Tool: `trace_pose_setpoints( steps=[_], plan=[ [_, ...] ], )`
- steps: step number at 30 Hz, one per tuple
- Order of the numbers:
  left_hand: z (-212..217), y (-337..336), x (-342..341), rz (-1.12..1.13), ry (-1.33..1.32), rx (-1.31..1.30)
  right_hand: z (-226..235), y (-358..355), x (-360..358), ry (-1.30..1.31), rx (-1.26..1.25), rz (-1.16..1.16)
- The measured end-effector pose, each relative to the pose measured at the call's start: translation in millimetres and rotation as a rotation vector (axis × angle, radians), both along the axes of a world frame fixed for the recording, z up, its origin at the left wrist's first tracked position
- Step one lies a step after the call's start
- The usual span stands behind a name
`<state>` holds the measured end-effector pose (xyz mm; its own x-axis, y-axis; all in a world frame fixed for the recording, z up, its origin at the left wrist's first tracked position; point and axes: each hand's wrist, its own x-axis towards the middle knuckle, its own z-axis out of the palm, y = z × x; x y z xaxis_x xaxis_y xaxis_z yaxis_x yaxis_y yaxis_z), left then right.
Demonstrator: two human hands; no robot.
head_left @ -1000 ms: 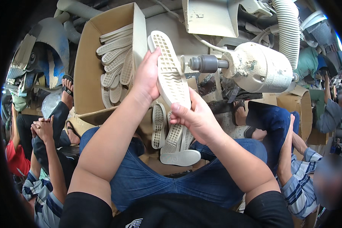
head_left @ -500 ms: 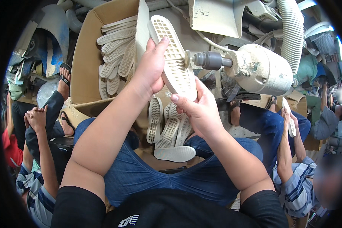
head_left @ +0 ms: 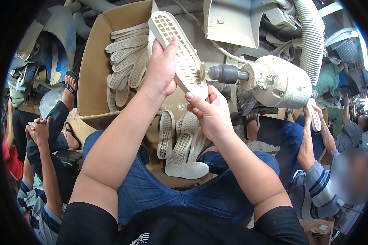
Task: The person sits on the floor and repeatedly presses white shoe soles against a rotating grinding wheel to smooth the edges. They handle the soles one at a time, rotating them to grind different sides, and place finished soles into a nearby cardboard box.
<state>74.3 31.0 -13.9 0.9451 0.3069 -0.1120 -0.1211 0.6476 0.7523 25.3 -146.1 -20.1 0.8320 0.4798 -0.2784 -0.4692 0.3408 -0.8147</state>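
Observation:
A cream shoe sole (head_left: 179, 45) with a gridded, hollowed face is held up between my two hands. My left hand (head_left: 161, 67) grips its left side near the middle, thumb on the grid. Lower down, my right hand (head_left: 210, 112) pinches the rounded bottom end between thumb and fingers. The sole's right edge meets a small round wheel (head_left: 203, 71) on the dark chuck (head_left: 229, 74) of a cream-painted motor (head_left: 280, 81). Whether wheel and edge actually press together I cannot tell.
A cardboard box (head_left: 90, 69) with several soles (head_left: 129, 61) stands at the left. More soles (head_left: 180, 151) lie in a carton between my knees. A ribbed hose (head_left: 310, 45) rises behind the motor. People sit on both sides; the right one's hands (head_left: 308, 126) hold a sole.
The sole has tilted further, its top end shifting left, and its lower end has moved slightly up and left. Both my hands keep their hold. The co-worker's sole at right has moved.

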Motion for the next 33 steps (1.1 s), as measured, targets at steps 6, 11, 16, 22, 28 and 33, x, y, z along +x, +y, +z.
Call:
trace_pose_setpoints(
  steps=[6, 11, 16, 22, 28, 33],
  plan=[
    [-0.4, 1.2, 0.0, 0.071, -0.060, 0.022, -2.8, 5.9, 5.2, 0.053, 0.004, -0.067],
    [4.6, 1.6, -2.2, 0.142, -0.076, 0.000, -6.6, 9.5, 9.9, 0.077, 0.038, -0.096],
    [10.1, -0.4, -7.8, 0.185, -0.141, -0.005, -11.7, 10.8, 15.6, 0.050, 0.097, -0.054],
    [18.2, 7.1, -25.1, 0.163, -0.098, -0.039, -17.4, 5.8, 20.4, 0.010, 0.162, 0.019],
    [24.3, -3.7, -53.3, 0.232, -0.167, 0.113, -25.0, -2.1, 21.9, 0.030, 0.221, 0.071],
    [23.3, -8.7, -79.4, 0.220, -0.139, 0.462, -27.4, -6.3, 21.9, 0.042, 0.307, 0.091]
  ],
)
